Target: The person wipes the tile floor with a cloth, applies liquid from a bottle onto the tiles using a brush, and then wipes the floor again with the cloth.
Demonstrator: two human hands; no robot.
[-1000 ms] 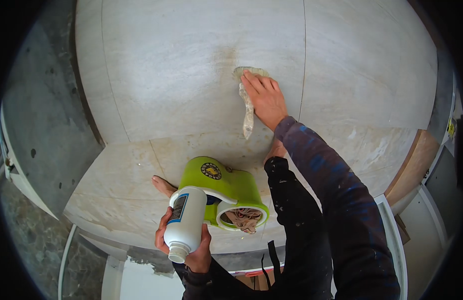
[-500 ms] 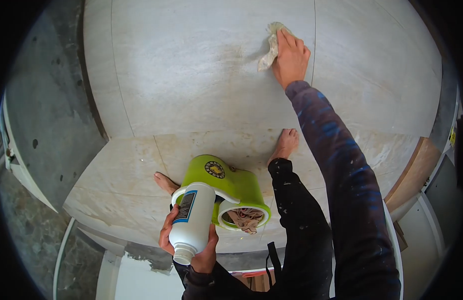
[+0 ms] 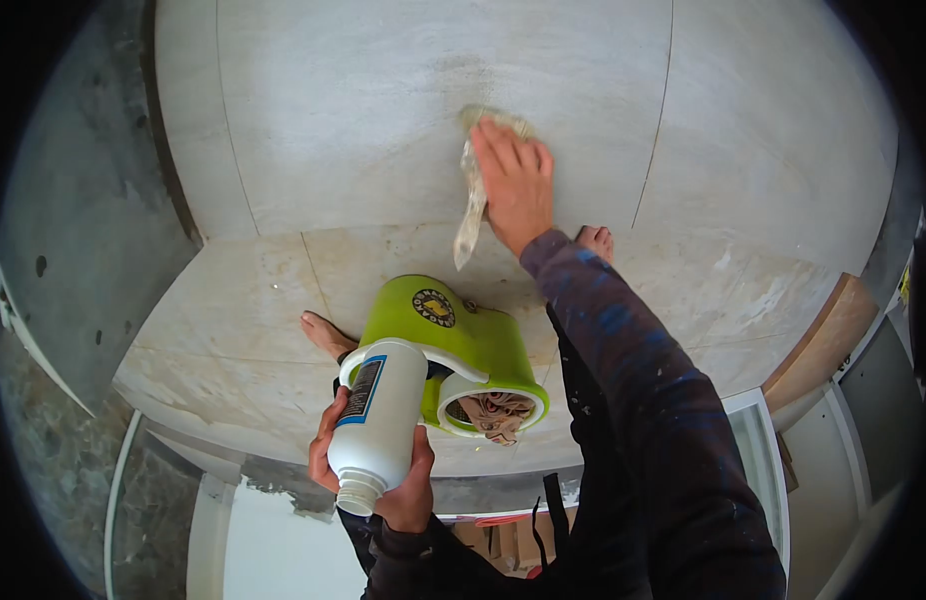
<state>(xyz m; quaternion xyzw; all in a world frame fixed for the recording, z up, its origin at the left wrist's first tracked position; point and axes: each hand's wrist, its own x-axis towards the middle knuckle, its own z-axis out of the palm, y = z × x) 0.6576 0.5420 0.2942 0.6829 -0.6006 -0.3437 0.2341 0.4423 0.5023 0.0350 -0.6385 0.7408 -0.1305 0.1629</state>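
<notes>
My right hand (image 3: 518, 185) is closed on a pale, dirty cloth (image 3: 471, 210) and presses it against the grey tiled wall (image 3: 333, 130). One end of the cloth dangles below the fingers. A darker smudge shows on the tile just above this hand. Low in the view, my left hand (image 3: 411, 490) grips a white plastic bottle (image 3: 393, 415) with a blue-edged dark label. The bottle is tilted, its neck pointing toward my body, and no cap shows on it. Just beyond the bottle stands a green mop bucket (image 3: 438, 340).
A crumpled brown rag (image 3: 498, 412) sits in the bucket's round white-rimmed basket. My bare feet are on stained beige floor tiles (image 3: 223, 330), either side of the bucket. A grey wall panel (image 3: 83, 200) rises at left; a wooden board (image 3: 823, 335) leans at right.
My right hand has swept the cloth left and down across the wall tile. The bottle stays in my left hand, nearly in place. The view has shifted slightly.
</notes>
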